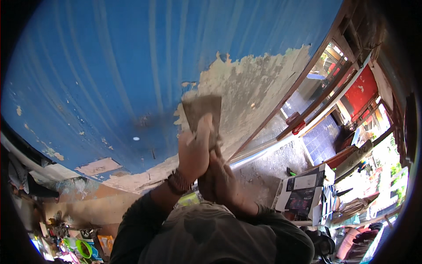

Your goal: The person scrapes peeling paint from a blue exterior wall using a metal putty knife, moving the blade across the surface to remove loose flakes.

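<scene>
A wide metal scraper (pixel 198 104) rests its blade against the blue painted wall (pixel 118 57), at the left edge of a patch of peeled, pale plaster (pixel 259 83). My left hand (pixel 193 154) grips the scraper, its thumb laid up along the back of the blade. My right hand (pixel 222 180) is closed on the scraper's handle just below and right of the left hand; much of the handle is hidden by the fingers. Flakes and ragged paint edges show around the blade.
A dark wooden frame (pixel 290 99) borders the wall at right, beside an opening onto a tiled floor (pixel 321 143). Flattened cardboard (pixel 299 193) lies at lower right. Clutter with a green plastic item (pixel 83 247) sits at lower left.
</scene>
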A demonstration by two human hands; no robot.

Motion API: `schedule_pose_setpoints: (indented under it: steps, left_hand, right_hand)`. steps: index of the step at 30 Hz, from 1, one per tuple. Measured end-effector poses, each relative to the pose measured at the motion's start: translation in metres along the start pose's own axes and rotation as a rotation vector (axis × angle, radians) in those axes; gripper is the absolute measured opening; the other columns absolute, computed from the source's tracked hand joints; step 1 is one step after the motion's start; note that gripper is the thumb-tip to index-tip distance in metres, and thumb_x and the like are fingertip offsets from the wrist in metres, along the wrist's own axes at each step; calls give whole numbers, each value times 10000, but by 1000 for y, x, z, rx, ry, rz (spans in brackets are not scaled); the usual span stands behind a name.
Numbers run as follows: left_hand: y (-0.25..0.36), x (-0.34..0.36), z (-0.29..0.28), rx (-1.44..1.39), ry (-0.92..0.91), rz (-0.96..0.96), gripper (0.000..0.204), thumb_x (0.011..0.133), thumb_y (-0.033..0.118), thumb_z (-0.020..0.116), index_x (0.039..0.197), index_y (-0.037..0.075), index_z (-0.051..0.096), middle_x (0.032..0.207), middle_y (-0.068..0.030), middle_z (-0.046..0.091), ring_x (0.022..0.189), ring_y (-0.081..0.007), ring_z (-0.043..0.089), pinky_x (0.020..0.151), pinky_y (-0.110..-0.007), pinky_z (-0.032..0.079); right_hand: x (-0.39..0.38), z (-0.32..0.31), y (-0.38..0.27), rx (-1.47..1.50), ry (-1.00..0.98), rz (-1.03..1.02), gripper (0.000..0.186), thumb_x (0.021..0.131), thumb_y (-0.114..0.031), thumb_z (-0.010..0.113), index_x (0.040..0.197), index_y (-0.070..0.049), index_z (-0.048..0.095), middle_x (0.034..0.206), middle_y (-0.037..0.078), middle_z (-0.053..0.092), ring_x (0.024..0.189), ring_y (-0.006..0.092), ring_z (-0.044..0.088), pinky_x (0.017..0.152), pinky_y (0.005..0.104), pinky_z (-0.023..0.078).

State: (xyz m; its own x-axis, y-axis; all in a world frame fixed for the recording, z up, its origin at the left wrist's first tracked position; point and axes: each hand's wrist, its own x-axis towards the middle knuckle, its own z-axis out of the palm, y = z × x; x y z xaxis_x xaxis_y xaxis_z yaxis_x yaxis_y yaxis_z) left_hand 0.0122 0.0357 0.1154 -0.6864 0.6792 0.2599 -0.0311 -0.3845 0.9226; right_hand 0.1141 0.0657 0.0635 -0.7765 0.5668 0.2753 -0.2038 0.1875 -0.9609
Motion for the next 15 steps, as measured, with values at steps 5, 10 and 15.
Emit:
schedule_pose_setpoints:
  steps: [5,10,15]
  left_hand:
    - [25,12,8,-173,-17,-48,313,894,316,533,808,20,584,626,-22,569,496,-76,515,466,-230,421]
    - [-20,1,2,152,30,119,281,908,288,517,842,24,589,621,-8,561,580,-63,534,522,-207,434]
    - [7,14,11,-216,-104,-113,313,909,306,509,799,27,600,614,-19,568,481,-84,528,451,-235,435]
  right_hand:
    - [18,-15,7,1088,-512,98,428,971,-274,336,1300,-3,369,961,74,554,691,29,492,539,160,382]
    - [7,2,8,49,125,-52,331,968,-297,327,1162,-71,472,620,-36,429,456,40,399,385,180,291]
    - [-3,-12,10,-29,56,391,377,963,-242,336,1250,-9,407,1034,172,538,918,231,539,822,328,417]
